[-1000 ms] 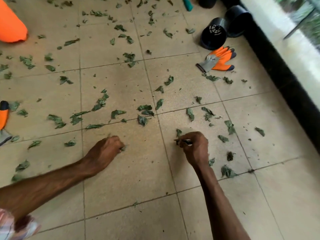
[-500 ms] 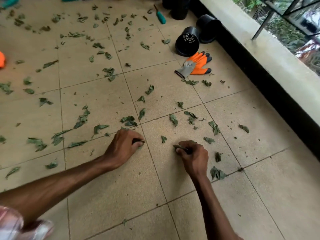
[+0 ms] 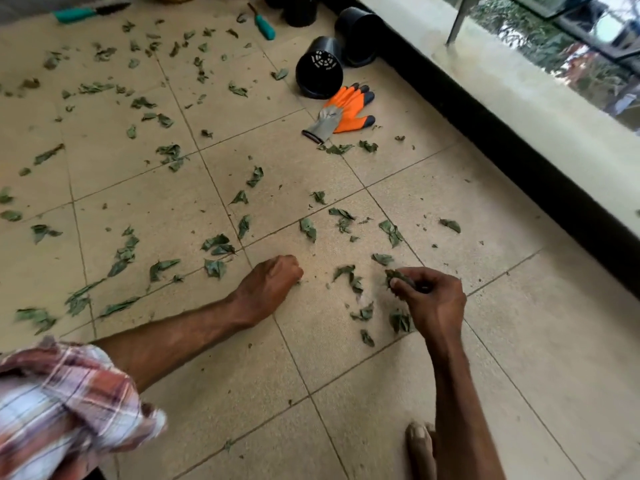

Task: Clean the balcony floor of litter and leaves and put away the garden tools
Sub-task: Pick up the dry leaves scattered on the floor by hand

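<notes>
**Leaves (image 3: pixel 216 242) scattered over floor (image 3: pixel 214 393)**

Right hand (image 3: pixel 434 303) pinches a crumpled leaf (image 3: pixel 396 277) between thumb and fingers, just above the tiles. Left hand (image 3: pixel 270 285) is clenched, with knuckles down on the floor; whether it holds something I cannot tell. More leaves lie between and around both hands. Orange glove (image 3: pixel 346 110) lies near the wall, just beside a tipped black pot (image 3: pixel 318 74). One teal-handled tool (image 3: pixel 265 27) lies at the far edge, near the pots.

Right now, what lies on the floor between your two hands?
Head view: torn leaves lie between the left hand and the right hand, which pinches another leaf.
</notes>
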